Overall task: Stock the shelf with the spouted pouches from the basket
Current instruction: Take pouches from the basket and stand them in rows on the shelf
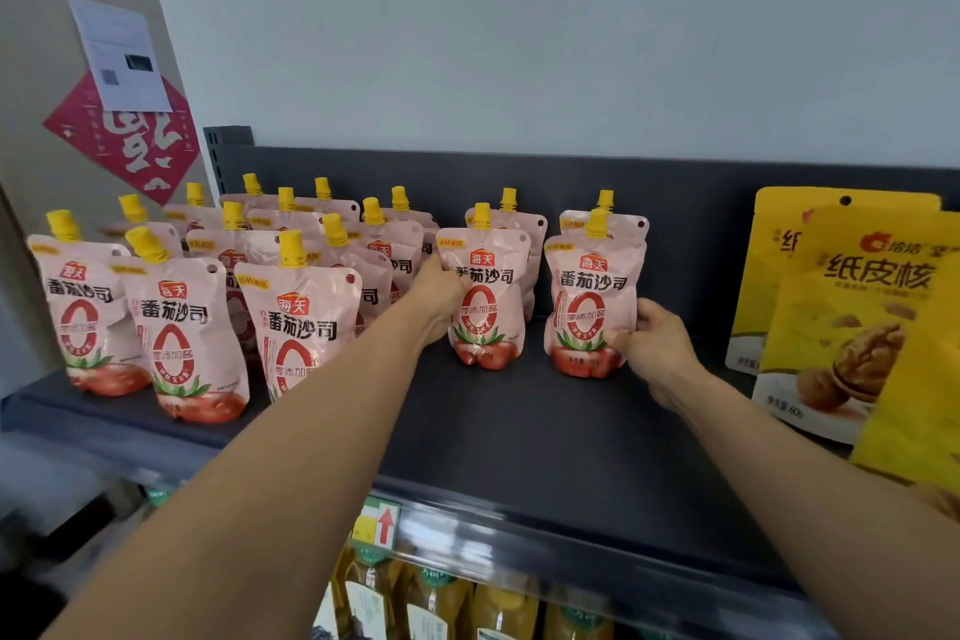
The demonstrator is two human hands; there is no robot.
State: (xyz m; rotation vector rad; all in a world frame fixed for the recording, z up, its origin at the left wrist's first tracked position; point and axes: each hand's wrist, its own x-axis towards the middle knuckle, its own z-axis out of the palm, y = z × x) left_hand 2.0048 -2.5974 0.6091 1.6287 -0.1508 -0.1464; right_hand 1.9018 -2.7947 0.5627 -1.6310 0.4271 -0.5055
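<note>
Pink spouted pouches with yellow caps stand upright on a dark shelf. My left hand grips the left side of one pouch standing mid-shelf, with another pouch right behind it. My right hand holds the lower right corner of a second pouch, which also has one behind it. Several more pouches crowd the shelf's left part in rows. The basket is out of view.
Yellow walnut snack bags stand at the shelf's right end. Bottles of yellow oil fill the shelf below. A price tag hangs on the front edge. A red paper decoration hangs on the left wall.
</note>
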